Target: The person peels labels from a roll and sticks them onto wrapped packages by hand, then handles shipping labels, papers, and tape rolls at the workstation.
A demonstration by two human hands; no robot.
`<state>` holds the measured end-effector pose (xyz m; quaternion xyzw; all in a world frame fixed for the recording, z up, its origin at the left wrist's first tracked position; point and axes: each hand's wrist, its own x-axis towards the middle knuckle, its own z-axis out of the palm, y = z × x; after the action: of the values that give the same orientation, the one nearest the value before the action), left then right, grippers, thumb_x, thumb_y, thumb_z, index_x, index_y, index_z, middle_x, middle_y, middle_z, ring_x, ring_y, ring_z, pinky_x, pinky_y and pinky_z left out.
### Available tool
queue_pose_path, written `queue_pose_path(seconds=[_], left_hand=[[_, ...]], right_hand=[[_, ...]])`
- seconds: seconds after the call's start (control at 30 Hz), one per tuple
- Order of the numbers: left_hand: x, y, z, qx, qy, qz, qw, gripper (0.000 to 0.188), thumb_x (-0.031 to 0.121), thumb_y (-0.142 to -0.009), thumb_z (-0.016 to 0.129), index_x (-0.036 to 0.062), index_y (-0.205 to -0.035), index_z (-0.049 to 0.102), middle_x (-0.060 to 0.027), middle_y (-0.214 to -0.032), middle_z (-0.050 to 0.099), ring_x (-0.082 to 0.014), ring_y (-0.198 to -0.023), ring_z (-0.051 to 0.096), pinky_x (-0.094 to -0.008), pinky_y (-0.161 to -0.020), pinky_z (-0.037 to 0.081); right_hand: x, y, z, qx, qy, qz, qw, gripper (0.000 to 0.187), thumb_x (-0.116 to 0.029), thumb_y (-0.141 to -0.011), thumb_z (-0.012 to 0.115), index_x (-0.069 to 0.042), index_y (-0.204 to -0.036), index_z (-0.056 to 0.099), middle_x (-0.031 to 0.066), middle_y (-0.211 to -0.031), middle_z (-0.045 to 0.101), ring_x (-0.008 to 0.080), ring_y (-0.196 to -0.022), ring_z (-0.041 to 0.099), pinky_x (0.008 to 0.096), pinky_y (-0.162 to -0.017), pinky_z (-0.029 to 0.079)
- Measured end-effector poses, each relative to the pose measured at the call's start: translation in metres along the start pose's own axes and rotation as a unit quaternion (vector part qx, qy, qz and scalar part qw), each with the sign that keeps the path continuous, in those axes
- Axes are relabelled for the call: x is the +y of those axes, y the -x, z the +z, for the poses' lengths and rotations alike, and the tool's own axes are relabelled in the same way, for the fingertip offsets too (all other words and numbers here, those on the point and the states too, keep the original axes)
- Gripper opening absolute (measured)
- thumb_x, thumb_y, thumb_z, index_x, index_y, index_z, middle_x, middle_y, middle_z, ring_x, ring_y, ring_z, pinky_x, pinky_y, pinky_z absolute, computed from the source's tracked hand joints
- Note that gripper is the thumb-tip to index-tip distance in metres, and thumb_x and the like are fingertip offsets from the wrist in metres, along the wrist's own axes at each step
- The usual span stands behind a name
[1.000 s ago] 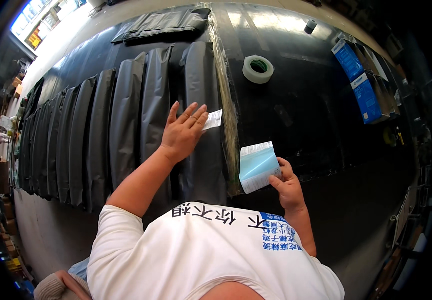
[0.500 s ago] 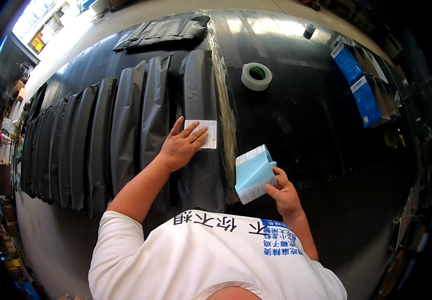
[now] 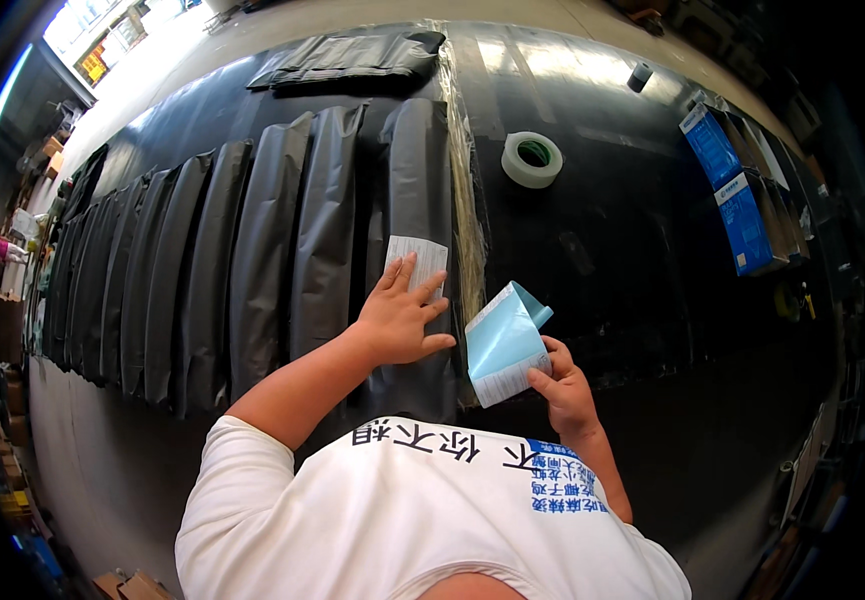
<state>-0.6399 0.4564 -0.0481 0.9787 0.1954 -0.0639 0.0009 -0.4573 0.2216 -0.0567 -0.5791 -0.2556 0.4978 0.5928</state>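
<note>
My left hand (image 3: 404, 315) lies with spread fingers on a white printed label (image 3: 419, 258), which rests on the rightmost long black plastic package (image 3: 418, 175). Its fingertips press on the label's lower part and hide some of it. In my right hand (image 3: 564, 388) is a light blue label backing sheet (image 3: 507, 335), pinched at its lower right edge between thumb and fingers. The sheet is curled over and still carries white printed labels along its bottom edge. It is held just right of the package, over the dark table.
Several more black packages (image 3: 270, 220) lie side by side to the left. A folded black stack (image 3: 352, 62) sits at the far edge. On the right are a roll of clear tape (image 3: 532, 160), a small dark roll (image 3: 639, 77) and blue cardboard boxes (image 3: 744, 225).
My left hand has slid down and slightly right, its thumb now out to the right, uncovering the label's upper part. The right hand keeps the blue sheet, which has tilted a little.
</note>
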Motion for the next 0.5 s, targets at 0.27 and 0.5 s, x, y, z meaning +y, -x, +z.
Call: queue_pose_path(seconds=[0.27,0.5], left_hand=[[-0.005,-0.025,0.030,0.050,0.214,-0.242,0.945,0.068,0.041,-0.090,0.060,0.0071,-0.145,0.040,-0.0221,-0.159,0.013,-0.0417,-0.145,0.018,-0.0499,-0.115,0.025],[0.029,0.072,-0.018,0.132,0.348,-0.115,0.921,0.074,0.039,-0.083,0.073,-0.0015,-0.137,0.044,-0.0264,-0.156,0.017,-0.0424,-0.146,0.015,-0.0481,-0.116,0.020]], right_hand=[[0.005,-0.022,0.021,0.100,-0.223,-0.014,0.970,0.028,-0.018,-0.096,0.061,-0.003,-0.119,0.056,0.0081,-0.113,0.062,0.0199,-0.108,0.057,0.0353,-0.101,0.043],[-0.012,-0.038,0.068,0.130,-0.282,0.028,0.950,0.050,-0.039,-0.094,0.063,-0.004,-0.127,0.049,0.0087,-0.116,0.058,0.0220,-0.112,0.057,0.0402,-0.099,0.048]])
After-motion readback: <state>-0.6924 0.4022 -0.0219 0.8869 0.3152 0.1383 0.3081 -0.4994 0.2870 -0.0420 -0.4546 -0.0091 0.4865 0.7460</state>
